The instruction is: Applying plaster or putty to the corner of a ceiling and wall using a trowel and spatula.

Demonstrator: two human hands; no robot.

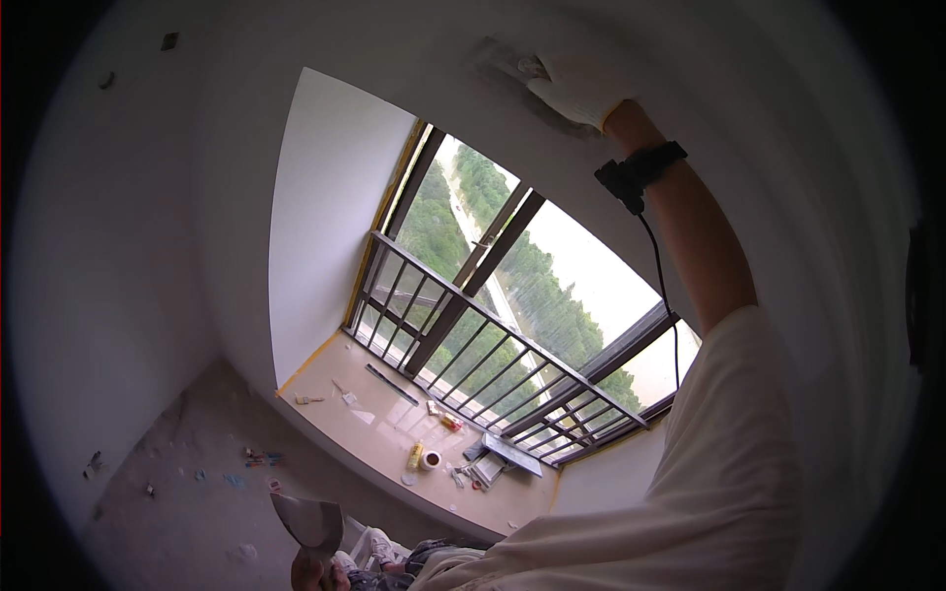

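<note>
My right hand (579, 91), in a white work glove, is raised to the wall above the window. It is closed around a plastering trowel (505, 61), whose grey blade lies against the wall and partly blends with the shadow. A black strap with a small device and cable (641, 177) sits on my right wrist. At the lower edge my left hand (307, 571) grips a wide putty knife (309, 522), its metal blade pointing up; the picture's edge cuts off most of that hand.
A wide window sill (325, 379) holds brushes (345, 392), a yellow can (415, 455), a roll of tape (431, 460) and metal trowels (510, 455). Dark railings (463, 305) cross the window. Small litter (261, 458) lies on the floor below. White shoes (379, 545) show beneath me.
</note>
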